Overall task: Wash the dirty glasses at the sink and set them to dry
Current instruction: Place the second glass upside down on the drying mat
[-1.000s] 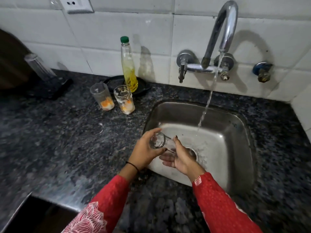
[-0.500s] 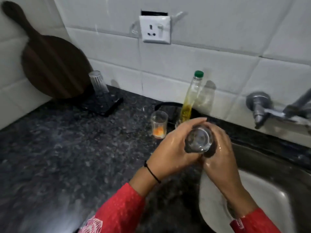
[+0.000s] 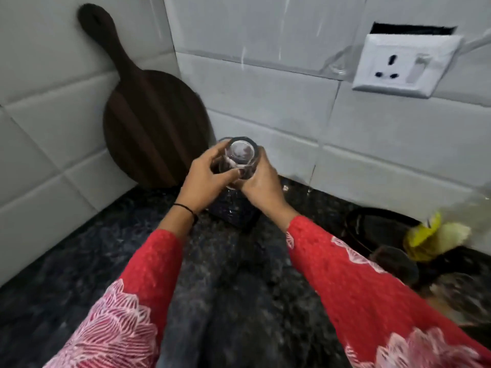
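Note:
A clear washed glass (image 3: 241, 153) is held upside down, its round base facing me, over a small dark drying mat (image 3: 233, 212) near the counter's back left corner. My left hand (image 3: 206, 179) wraps its left side and my right hand (image 3: 261, 183) wraps its right side. Just behind my fingers the top of another upturned glass (image 3: 222, 140) peeks out. Two dirty glasses (image 3: 396, 264) show only as dark blurs at the right edge.
A dark round wooden board (image 3: 148, 123) leans in the tiled corner. A wall socket (image 3: 403, 66) sits at upper right. A blurred bottle of yellow liquid (image 3: 435, 235) stands on a black plate (image 3: 372, 227) at right. The counter (image 3: 79, 266) is dark speckled stone.
My view and both hands swung left from the sink to the back corner. The glass went from under the running tap to upside down over the mat.

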`<state>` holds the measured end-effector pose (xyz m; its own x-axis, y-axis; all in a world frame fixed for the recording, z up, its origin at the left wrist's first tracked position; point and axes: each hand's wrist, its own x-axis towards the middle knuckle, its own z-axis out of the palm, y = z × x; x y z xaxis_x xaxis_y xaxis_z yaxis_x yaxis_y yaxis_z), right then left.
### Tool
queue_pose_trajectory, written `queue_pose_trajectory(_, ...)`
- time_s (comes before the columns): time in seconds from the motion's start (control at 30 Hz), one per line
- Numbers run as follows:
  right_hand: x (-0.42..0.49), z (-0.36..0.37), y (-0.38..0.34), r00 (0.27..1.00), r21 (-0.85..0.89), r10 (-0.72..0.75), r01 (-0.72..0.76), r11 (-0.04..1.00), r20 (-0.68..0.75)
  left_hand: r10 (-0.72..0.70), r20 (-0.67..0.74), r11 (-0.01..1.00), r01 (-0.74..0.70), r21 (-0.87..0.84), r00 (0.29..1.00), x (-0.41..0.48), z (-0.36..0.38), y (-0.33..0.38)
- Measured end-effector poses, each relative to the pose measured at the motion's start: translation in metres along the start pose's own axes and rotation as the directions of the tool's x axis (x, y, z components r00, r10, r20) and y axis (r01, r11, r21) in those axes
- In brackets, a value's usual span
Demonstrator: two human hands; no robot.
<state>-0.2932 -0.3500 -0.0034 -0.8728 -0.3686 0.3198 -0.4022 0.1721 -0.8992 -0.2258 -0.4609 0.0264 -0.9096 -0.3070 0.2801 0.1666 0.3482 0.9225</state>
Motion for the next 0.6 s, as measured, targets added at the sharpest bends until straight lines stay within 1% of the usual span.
queue_pose_trajectory(0.07,0.016,0.029,0.018,0.997,0.007,0.056,-0.057,0.998,0.057,-0.07,-0.025,0.997,0.069,-0.042,0.997,0.014,-0.015,-0.032)
queue_pose_trajectory(0.13,0.024,0.052,0.033,0.991,0.007,0.08,-0.081,0.997,0.103,-0.136,-0.043,0.987,0.132,-0.091,0.99,0.022,-0.027,-0.061)
queue_pose_trajectory(0.23,0.029,0.075,0.051,0.986,0.025,0.104,-0.108,0.994,0.131,-0.191,-0.042,0.974,0.184,-0.13,0.981,0.027,-0.037,-0.095)
queue_pose_trajectory(0.33,0.032,0.088,0.063,0.981,-0.016,0.15,-0.149,0.989,0.121,-0.214,-0.054,0.964,0.201,-0.175,0.975,0.031,-0.04,-0.112)
queue_pose_trajectory(0.43,0.034,0.093,0.075,0.977,-0.067,0.161,-0.153,0.986,0.138,-0.198,-0.059,0.969,0.187,-0.16,0.978,0.031,-0.036,-0.126)
queue_pose_trajectory(0.5,0.034,0.095,0.08,0.977,-0.108,0.139,-0.123,0.987,0.161,-0.218,-0.078,0.962,0.2,-0.187,0.973,0.029,-0.035,-0.132)
queue_pose_trajectory(0.6,0.031,0.099,0.085,0.987,-0.134,0.101,-0.084,0.987,0.122,-0.229,-0.113,0.961,0.206,-0.182,0.967,0.027,-0.034,-0.135)
